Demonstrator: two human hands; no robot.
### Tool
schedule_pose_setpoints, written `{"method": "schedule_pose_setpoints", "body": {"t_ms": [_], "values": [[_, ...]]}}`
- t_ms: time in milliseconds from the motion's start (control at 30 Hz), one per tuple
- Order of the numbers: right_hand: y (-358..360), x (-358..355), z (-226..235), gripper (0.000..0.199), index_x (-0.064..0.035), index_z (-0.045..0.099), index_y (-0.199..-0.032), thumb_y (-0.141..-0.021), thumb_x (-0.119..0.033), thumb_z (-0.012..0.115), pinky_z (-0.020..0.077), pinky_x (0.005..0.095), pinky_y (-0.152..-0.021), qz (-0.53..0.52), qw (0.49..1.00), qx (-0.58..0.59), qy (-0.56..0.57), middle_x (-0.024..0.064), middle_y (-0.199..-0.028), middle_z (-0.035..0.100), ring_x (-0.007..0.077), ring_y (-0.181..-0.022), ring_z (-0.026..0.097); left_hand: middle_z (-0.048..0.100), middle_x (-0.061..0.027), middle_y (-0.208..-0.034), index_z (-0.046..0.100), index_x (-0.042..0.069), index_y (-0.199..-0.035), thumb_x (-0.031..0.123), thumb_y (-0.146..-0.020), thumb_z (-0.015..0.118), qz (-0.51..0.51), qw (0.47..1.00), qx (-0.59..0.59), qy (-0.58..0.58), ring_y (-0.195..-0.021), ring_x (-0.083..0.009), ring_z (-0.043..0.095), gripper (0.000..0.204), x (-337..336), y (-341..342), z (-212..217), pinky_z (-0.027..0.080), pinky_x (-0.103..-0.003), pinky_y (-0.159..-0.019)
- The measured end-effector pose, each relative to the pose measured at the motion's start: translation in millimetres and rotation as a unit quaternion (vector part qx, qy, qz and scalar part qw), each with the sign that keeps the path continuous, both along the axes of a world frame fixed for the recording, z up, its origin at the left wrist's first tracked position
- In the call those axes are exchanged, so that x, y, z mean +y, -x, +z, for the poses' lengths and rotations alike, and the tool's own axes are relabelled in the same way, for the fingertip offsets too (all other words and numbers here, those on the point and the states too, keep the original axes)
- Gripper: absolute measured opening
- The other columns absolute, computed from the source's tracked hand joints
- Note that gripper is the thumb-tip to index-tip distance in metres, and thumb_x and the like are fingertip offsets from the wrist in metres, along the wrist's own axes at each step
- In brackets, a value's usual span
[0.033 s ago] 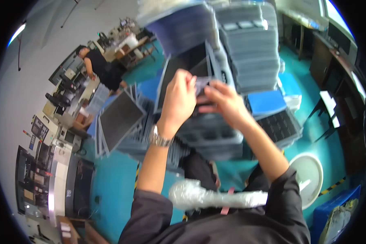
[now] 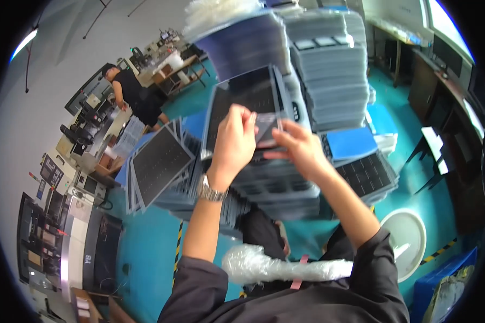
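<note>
A small, thin see-through plate (image 2: 266,125) is held up in front of me between both hands. My left hand (image 2: 233,135), with a metal watch on its wrist, pinches the plate's left side. The fingers of my right hand (image 2: 300,144) close on its right edge; some are blurred. Just beyond and below the hands, a dark flat panel (image 2: 237,97) lies in a grey tray (image 2: 206,153) on top of a stack of trays. The hands are above this stack and hide part of it.
Left stands a stack of trays with dark panels (image 2: 161,161); right, another stack under a blue sheet (image 2: 353,142). Tall tray piles (image 2: 328,75) rise behind. A wrapped roll (image 2: 285,269) lies across my lap, near a round white lid (image 2: 407,242). A person (image 2: 132,94) works at the left bench.
The view has shifted slightly. The plate between my fingers is turned so that more of its face shows, and both hands sit a little lower in the picture.
</note>
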State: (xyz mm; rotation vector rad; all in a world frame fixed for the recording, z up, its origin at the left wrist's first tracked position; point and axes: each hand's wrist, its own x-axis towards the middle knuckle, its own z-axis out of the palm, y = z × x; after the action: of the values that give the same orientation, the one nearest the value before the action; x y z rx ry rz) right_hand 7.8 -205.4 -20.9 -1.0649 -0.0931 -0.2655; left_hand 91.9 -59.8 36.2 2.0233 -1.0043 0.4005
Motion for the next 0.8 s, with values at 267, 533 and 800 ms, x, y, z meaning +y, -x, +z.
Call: {"method": "schedule_pose_setpoints", "body": {"t_ms": [267,533,800], "values": [[12.6,18.7,6.0,0.036,0.0092,0.051,-0.139,-0.106,-0.006,0.057,0.0637,0.0354,-0.092,-0.042,0.999,-0.02,0.025,0.0168,-0.114,0.07,0.022,-0.102,0.073,0.067,-0.0085,-0.114,0.051,0.004,-0.127,0.018,-0.114,0.041,-0.123,0.945,0.165,0.255,-0.095,-0.0132,0.06,0.022,7.2,16.1,-34.8,0.049,-0.03,-0.092],[17.3,18.9,-4.3,0.029,-0.0024,0.053,-0.138,-0.112,-0.015,0.048,0.0566,0.0335,-0.101,-0.023,0.994,-0.098,-0.034,0.0095,-0.124,0.066,0.0162,-0.11,0.067,0.06,-0.0096,-0.119,0.063,0.009,-0.091,0.02,-0.09,0.079,0.033,0.963,-0.254,0.08,-0.104,-0.0293,0.054,0.019,3.3,22.9,-20.4,0.042,-0.046,-0.092],[23.9,39.2,12.3,0.035,0.0015,0.05,-0.138,-0.108,-0.015,0.057,0.0651,0.0336,-0.08,-0.074,0.994,-0.081,0.025,0.0119,-0.11,0.069,0.0165,-0.098,0.071,0.06,-0.0143,-0.091,0.053,0.0,-0.101,0.008,-0.096,0.062,-0.099,0.925,-0.345,-0.127,-0.083,-0.0337,0.068,0.013,33.1,31.6,21.6,0.056,-0.042,-0.069]]}}
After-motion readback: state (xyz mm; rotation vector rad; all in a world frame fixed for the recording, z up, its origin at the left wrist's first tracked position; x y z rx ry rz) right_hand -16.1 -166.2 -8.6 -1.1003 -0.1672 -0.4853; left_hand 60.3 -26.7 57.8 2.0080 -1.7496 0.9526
